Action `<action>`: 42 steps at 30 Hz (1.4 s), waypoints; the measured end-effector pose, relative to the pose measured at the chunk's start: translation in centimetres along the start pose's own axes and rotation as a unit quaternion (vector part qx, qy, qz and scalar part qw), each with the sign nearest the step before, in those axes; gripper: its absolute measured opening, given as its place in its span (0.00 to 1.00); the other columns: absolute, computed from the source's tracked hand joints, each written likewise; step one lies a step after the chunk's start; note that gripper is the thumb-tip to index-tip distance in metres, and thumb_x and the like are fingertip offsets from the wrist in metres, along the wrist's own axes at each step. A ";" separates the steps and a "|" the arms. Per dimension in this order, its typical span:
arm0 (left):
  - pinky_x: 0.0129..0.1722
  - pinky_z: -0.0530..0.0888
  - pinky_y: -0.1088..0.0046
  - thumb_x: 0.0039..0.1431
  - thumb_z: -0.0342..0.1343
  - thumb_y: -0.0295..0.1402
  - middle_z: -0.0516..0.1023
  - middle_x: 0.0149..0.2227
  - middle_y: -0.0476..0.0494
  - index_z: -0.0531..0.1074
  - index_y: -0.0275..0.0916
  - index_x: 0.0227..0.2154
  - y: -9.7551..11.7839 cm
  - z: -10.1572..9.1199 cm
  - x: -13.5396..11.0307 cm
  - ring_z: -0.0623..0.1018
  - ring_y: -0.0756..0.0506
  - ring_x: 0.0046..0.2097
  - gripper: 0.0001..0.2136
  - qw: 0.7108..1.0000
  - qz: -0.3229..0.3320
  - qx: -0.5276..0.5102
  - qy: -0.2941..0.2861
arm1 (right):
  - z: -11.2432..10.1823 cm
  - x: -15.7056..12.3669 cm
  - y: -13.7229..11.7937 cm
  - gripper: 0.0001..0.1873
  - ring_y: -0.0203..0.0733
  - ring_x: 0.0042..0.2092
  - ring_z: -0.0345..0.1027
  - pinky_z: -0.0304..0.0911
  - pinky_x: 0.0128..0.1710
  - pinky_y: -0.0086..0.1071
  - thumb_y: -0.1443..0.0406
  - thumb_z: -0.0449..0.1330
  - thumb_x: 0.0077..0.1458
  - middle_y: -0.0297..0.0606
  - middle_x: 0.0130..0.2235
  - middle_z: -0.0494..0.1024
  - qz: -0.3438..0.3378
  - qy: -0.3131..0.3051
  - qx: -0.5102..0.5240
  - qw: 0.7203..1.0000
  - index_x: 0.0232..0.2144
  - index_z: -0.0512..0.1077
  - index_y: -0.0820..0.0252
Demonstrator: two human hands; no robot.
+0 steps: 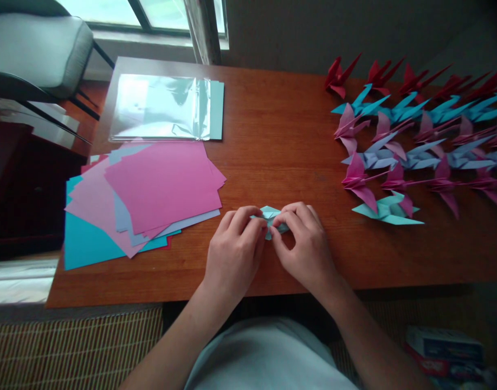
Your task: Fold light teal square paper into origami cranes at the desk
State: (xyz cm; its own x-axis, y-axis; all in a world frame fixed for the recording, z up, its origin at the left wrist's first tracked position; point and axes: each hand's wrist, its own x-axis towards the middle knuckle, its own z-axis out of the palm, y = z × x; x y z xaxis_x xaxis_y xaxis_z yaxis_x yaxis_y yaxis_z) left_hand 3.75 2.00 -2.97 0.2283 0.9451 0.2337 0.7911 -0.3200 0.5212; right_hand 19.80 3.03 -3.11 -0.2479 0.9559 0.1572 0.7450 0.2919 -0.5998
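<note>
A small piece of folded mint-green origami paper (270, 213) lies between my hands near the front of the wooden table. My left hand (237, 244) pinches its left side, fingertips curled over the folds. From the other side my right hand (303, 238) grips it, thumb and index finger closed on the right part. The fingers cover much of the folded shape. Off to the right sits a finished mint-green paper crane (388, 210) with its wings spread.
Rows of paper cranes in red, blue, pink, lavender and magenta (356, 176) fill the table's right side. At left lie fanned coloured paper sheets (167, 187), below a clear plastic packet of mint-green sheets (162, 105). A chair (40, 51) stands beyond the left edge.
</note>
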 end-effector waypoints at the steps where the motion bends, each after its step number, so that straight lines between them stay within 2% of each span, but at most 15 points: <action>1: 0.45 0.74 0.63 0.67 0.53 0.27 0.78 0.45 0.41 0.73 0.39 0.36 0.0 0.0 0.0 0.75 0.42 0.44 0.05 1.000 0.001 0.002 0.000 | 0.0 0.0 0.0 0.05 0.50 0.43 0.67 0.65 0.44 0.45 0.70 0.59 0.58 0.42 0.40 0.73 0.000 0.001 -0.001 1.000 0.33 0.67 0.55; 7: 0.45 0.74 0.62 0.67 0.53 0.27 0.78 0.46 0.40 0.73 0.39 0.36 0.2 0.1 -0.1 0.75 0.41 0.44 0.05 1.000 0.001 0.017 0.001 | 0.1 -0.1 0.1 0.06 0.50 0.44 0.67 0.65 0.44 0.45 0.72 0.58 0.58 0.43 0.41 0.72 -0.004 0.006 0.000 1.000 0.34 0.68 0.55; 17: 0.45 0.74 0.63 0.66 0.53 0.25 0.78 0.45 0.40 0.73 0.38 0.35 0.3 0.1 0.0 0.75 0.41 0.44 0.05 1.000 0.001 0.019 0.003 | 0.1 -0.3 0.6 0.17 0.48 0.44 0.67 0.66 0.45 0.42 0.81 0.52 0.52 0.41 0.41 0.71 -0.026 0.022 0.011 0.999 0.37 0.70 0.56; 19: 0.45 0.74 0.63 0.66 0.54 0.25 0.78 0.45 0.41 0.73 0.38 0.35 0.4 0.1 0.0 0.75 0.41 0.44 0.05 1.000 -0.001 0.020 0.003 | 0.1 -0.3 0.7 0.17 0.48 0.44 0.66 0.66 0.46 0.41 0.81 0.52 0.53 0.41 0.40 0.71 -0.025 0.026 0.013 0.999 0.37 0.70 0.57; 26: 0.47 0.74 0.64 0.65 0.54 0.25 0.78 0.45 0.40 0.74 0.37 0.38 0.2 0.2 0.0 0.75 0.41 0.45 0.04 0.999 0.012 0.030 0.011 | -0.2 -0.3 0.4 0.05 0.47 0.44 0.66 0.65 0.46 0.41 0.72 0.57 0.61 0.43 0.41 0.71 -0.019 0.022 0.017 0.999 0.36 0.70 0.59; 34: 0.46 0.76 0.64 0.62 0.52 0.19 0.78 0.47 0.41 0.75 0.37 0.44 0.0 -0.1 -0.1 0.76 0.40 0.46 0.12 0.999 0.028 0.030 0.006 | -0.1 -0.3 0.6 0.05 0.48 0.44 0.67 0.66 0.46 0.41 0.72 0.58 0.61 0.42 0.41 0.71 -0.027 0.026 0.022 0.999 0.36 0.70 0.57; 38: 0.49 0.77 0.64 0.61 0.50 0.17 0.78 0.50 0.39 0.75 0.36 0.46 -0.5 -0.2 -0.1 0.77 0.40 0.48 0.15 0.998 0.062 0.025 -0.004 | -0.1 -0.4 0.7 0.05 0.48 0.45 0.67 0.66 0.47 0.41 0.72 0.58 0.61 0.42 0.41 0.72 -0.023 0.027 0.028 0.999 0.36 0.71 0.58; 42: 0.52 0.77 0.62 0.63 0.49 0.19 0.78 0.52 0.38 0.74 0.36 0.49 -0.9 -0.4 -0.6 0.77 0.40 0.51 0.15 0.996 0.086 0.016 0.007 | -0.1 -0.4 0.8 0.07 0.48 0.47 0.68 0.67 0.49 0.42 0.71 0.58 0.61 0.43 0.43 0.72 -0.023 0.036 0.043 0.998 0.41 0.71 0.58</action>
State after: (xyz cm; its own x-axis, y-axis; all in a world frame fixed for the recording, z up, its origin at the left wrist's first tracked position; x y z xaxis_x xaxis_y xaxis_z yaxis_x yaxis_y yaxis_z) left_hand 2.65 1.67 -3.26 0.3549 0.8754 0.3282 0.7589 -0.4748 0.4457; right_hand 20.58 2.91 -3.59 -0.2329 0.9424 0.2400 0.6775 0.3343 -0.6552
